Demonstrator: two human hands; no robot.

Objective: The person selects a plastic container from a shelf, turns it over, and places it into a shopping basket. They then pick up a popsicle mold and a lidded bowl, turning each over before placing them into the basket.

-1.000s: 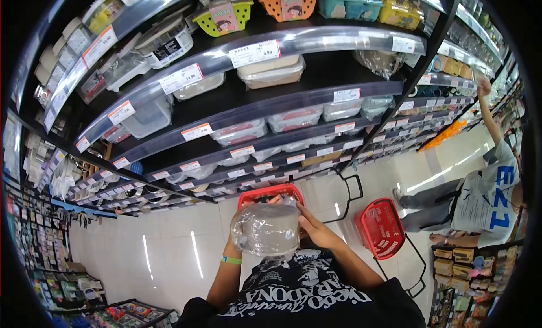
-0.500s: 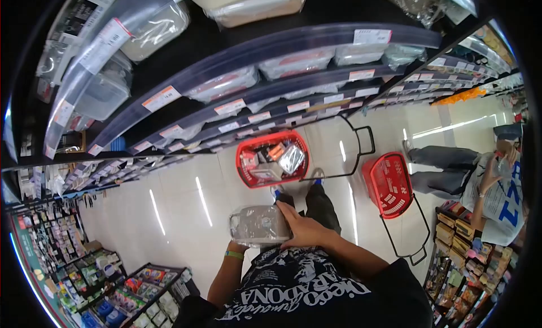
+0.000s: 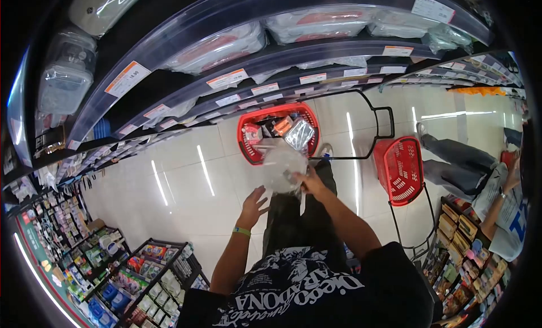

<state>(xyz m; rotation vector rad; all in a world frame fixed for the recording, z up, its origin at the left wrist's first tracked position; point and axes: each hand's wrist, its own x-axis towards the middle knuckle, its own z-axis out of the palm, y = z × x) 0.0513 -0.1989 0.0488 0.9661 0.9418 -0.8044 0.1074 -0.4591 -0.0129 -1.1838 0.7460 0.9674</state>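
Observation:
My right hand (image 3: 311, 181) grips the near right edge of a pale, see-through container in clear plastic wrap (image 3: 282, 167). Motion blurs the container, so its exact kind is hard to make out. It hangs over the near rim of a red shopping basket (image 3: 244, 142) on the floor, hiding part of that basket. Inside the basket lie an orange-and-black package (image 3: 283, 126) and a shiny silver-wrapped pack (image 3: 299, 135). My left hand (image 3: 252, 208), with a yellow-green wristband, is apart from the container, its fingers spread and holding nothing.
Shelves with price tags (image 3: 226, 78) and wrapped boxes (image 3: 220, 48) run along the far side. A second red basket (image 3: 402, 170) with a long black handle stands at right, beside another person (image 3: 451, 161). Display racks (image 3: 149, 283) stand at lower left.
The wrapped container has moved away from my body to the basket. My left hand has let go and opened. The view has shifted, and the shelves appear nearer.

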